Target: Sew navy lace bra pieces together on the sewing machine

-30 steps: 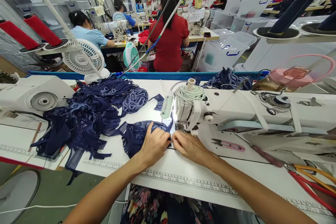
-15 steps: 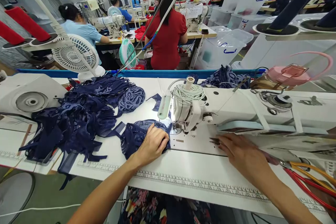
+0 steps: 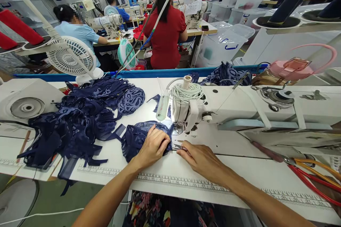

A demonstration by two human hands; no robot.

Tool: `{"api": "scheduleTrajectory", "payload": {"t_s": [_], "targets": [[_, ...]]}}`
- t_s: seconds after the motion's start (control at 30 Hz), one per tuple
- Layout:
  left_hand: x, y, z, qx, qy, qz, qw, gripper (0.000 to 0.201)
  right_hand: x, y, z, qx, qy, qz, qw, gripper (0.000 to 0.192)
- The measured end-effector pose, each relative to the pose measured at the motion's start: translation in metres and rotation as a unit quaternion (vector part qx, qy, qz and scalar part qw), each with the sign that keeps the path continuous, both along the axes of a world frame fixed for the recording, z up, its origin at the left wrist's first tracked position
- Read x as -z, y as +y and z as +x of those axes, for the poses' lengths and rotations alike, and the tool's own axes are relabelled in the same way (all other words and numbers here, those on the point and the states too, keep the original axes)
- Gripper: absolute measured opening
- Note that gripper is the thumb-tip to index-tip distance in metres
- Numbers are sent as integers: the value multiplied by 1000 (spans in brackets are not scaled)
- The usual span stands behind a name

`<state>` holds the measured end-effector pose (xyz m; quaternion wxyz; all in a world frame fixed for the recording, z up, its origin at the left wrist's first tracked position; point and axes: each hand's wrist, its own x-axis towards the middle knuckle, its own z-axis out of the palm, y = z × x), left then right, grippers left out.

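Note:
My left hand (image 3: 156, 143) lies with curled fingers on a navy lace garment (image 3: 135, 136) and grips its right edge, just left of the needle area of the sewing machine (image 3: 183, 113). My right hand (image 3: 199, 158) is closed around small thread snips (image 3: 181, 147). Their blades point left, close to the garment's edge below the presser foot. Whether the blades touch any thread is too small to tell. Left of my left hand lies a heap of navy lace garments (image 3: 85, 113) with straps and mesh.
Large scissors (image 3: 285, 159) with red and orange handles lie at the right. A printed ruler (image 3: 186, 184) runs along the table's front edge. Behind stand a white fan (image 3: 71, 56) and a pink-lidded jug (image 3: 295, 69). Co-workers sit beyond the blue rail (image 3: 160, 73).
My right hand has moved left with the snips, from under the machine arm to beside the garment. My left hand stays on the garment. The view has shifted slightly.

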<state>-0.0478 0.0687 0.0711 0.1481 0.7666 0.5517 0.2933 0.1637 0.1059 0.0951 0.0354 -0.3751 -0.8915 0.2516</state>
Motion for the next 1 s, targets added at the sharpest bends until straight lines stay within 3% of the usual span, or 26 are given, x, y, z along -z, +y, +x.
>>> {"api": "scheduleTrajectory", "payload": {"t_s": [0.27, 0.43, 0.53, 0.63, 0.73, 0.9, 1.0], "targets": [[1, 1, -2, 5, -10, -5, 1000, 17, 1, 10, -18, -3, -20, -2, 1000, 35], [2, 3, -3, 4, -34, -12, 999, 18, 3, 11, -7, 3, -16, 13, 1000, 35], [2, 4, -4, -22, -80, -15, 996, 18, 10, 16, 12, 42, -47, 125, 990, 38], [-2, 3, -6, -67, -105, 14, 992, 15, 15, 21, 28, 69, -43, 315, 945, 35], [-11, -4, -7, -80, -62, 47, 994, 16, 11, 19, 27, 17, -4, 398, 917, 19], [-13, -31, -5, -2, 58, 13, 998, 16, 9, 13, -7, -122, 58, 296, 946, 44], [0, -46, -4, -5, 113, 12, 994, 24, 17, 16, -29, -165, 100, 261, 946, 38]]}}
